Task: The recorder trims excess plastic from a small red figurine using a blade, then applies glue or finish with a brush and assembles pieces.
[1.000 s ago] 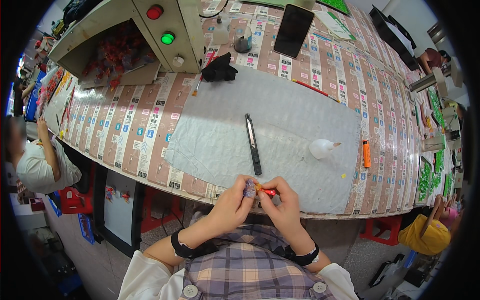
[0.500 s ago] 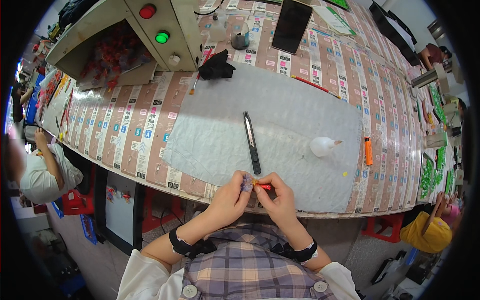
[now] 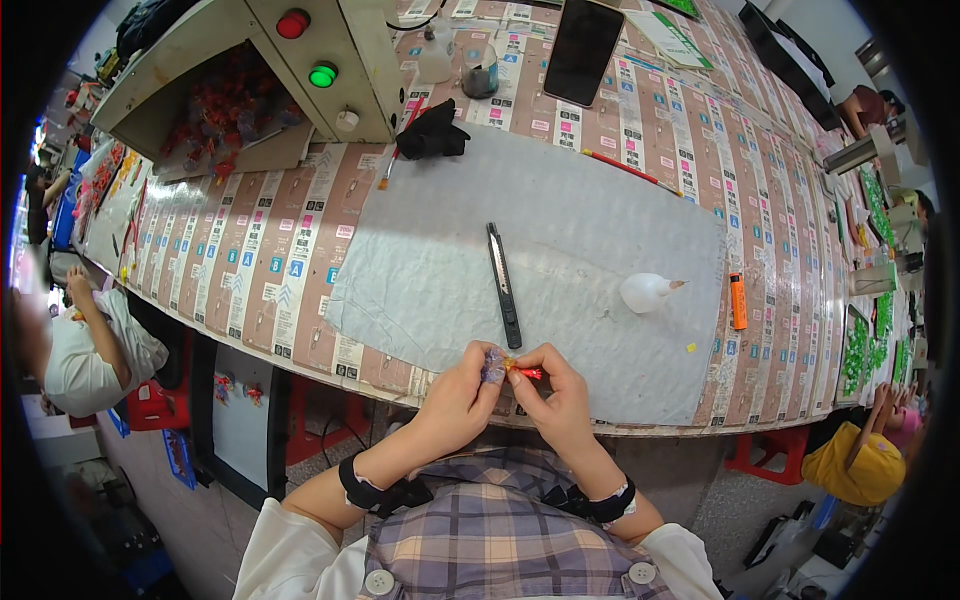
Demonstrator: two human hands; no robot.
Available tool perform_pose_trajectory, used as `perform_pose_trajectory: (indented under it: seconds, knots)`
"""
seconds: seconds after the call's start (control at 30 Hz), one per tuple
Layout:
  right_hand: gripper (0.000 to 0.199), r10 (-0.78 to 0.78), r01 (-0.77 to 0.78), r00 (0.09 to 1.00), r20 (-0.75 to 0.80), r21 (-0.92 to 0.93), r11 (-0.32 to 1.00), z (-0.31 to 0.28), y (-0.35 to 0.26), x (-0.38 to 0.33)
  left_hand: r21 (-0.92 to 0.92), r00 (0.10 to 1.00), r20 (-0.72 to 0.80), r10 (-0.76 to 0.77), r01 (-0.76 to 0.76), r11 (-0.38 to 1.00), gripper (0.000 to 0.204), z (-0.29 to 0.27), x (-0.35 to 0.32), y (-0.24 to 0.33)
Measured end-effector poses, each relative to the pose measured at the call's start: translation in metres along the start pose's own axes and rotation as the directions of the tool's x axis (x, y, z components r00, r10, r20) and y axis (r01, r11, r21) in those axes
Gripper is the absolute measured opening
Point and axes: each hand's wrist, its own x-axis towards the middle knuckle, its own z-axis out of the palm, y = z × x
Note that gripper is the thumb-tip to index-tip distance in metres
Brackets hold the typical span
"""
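I have both bare hands before me at the near edge of the surface (image 3: 265,235), close together in the middle. The left hand (image 3: 452,402) has its grip closed, thumb and fingers pinching the purple end of a small purple, yellow and red piece (image 3: 494,366). The right hand (image 3: 556,398) pinches the same piece from the right, its grip closed too, with the red end showing between thumb and forefinger. The fingers hide much of the piece, so I cannot tell its full shape.

Just beyond the hands, a black utility knife (image 3: 504,286) lies lengthwise on a pale grey sheet (image 3: 420,260). To its right, on the same sheet, is a small white bottle (image 3: 644,293) with its narrow tip pointing right. Farther right, off the sheet, I see an orange cylinder (image 3: 738,301).

At the sheet's far left corner sits a crumpled black cloth (image 3: 434,132); along its far right edge lies a thin red stick (image 3: 632,173). At far left, a metal cabinet (image 3: 365,75) with red and green lights holds a heap of red and purple pieces (image 3: 230,112).
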Motion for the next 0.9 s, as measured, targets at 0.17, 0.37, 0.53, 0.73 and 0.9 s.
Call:
perform_pose_trajectory:
  seconds: [0.17,0.37,0.53,0.73,0.9]
  knots:
    - [0.009,-0.015,0.015,1.0,0.0,-0.023,1.0,-0.0003,0.0017,0.0002,0.003,1.0,-0.012,0.01,-0.01,1.0,0.023,0.0009,-0.0003,-0.0008]
    - [0.009,-0.01,0.01,1.0,-0.002,-0.014,1.0,0.0,0.0025,-0.0003,0.015,1.0,-0.006,-0.004,0.005,1.0,0.023,0.0002,-0.0005,0.0009]
    - [0.009,-0.021,0.021,1.0,0.002,-0.032,0.999,-0.0004,-0.0004,0.0003,0.014,1.0,-0.015,0.001,0.0,1.0,0.022,0.0014,-0.0008,-0.0014]
    - [0.009,-0.024,0.024,1.0,0.0,-0.028,0.999,0.0001,0.0002,0.0002,0.01,1.0,-0.014,-0.007,0.007,1.0,0.022,0.0012,-0.001,-0.0008]
    - [0.009,-0.024,0.024,1.0,-0.006,-0.042,0.999,-0.0001,0.0004,0.0001,0.021,1.0,-0.022,0.016,-0.015,1.0,0.022,0.0023,-0.0011,-0.0029]
